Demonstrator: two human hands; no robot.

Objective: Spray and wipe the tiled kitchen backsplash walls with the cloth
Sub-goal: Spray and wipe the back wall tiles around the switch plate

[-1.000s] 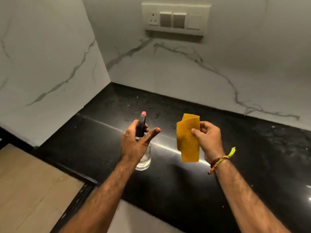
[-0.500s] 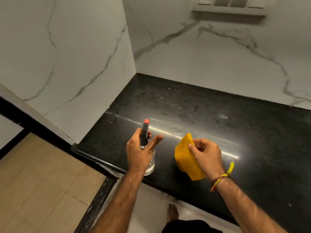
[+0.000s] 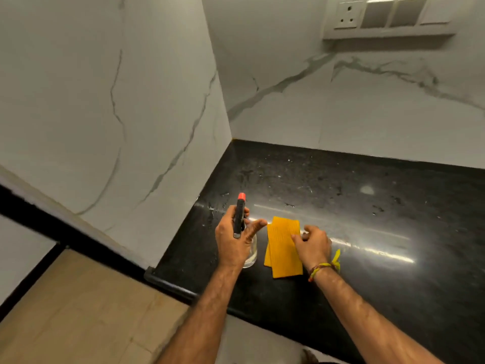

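Here, low in the frame's centre, our left hand [image 3: 234, 241] grips the spray bottle [image 3: 240, 216] above the black counter [image 3: 367, 206]. Just right, our right hand [image 3: 313, 245] pinches the yellow cloth [image 3: 282, 248]; the backsplash walls [image 3: 131, 101] fill the upper frame.

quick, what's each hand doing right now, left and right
Left hand: closed around the spray bottle, nozzle pointing away.
Right hand: pinching the edge of the yellow cloth.

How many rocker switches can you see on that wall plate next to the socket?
2 clear ones: first switch right of the socket, second switch beside it. A blank-looking panel farther right may be a third; the frame cuts it off.
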